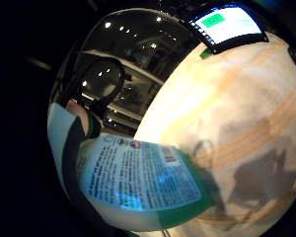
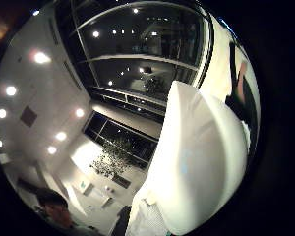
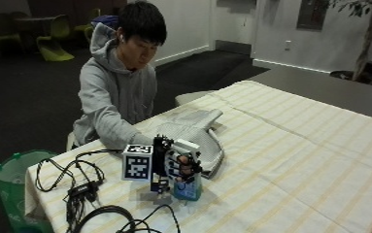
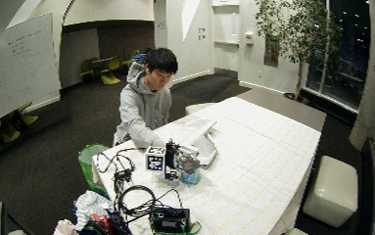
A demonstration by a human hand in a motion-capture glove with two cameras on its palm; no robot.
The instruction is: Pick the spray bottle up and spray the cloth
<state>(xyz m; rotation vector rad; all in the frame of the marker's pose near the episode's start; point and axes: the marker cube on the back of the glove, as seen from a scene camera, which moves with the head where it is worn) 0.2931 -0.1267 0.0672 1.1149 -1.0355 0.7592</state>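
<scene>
Your gloved right hand [image 3: 180, 167] is wrapped around the spray bottle [image 3: 189, 188], fingers curled over its upper part. The bottle stands upright near the table's [image 3: 302, 160] front edge, its base at or just above the striped tablecloth; you cannot tell from here whether it touches. The grey cloth [image 3: 192, 133] lies spread on the table just behind the bottle. Black cables [image 3: 82, 189] lie beside your hand. In the palm view, the bottle's label [image 1: 138, 175] is close.

White rounded surface [image 2: 201, 162] close against the palm.
</scene>
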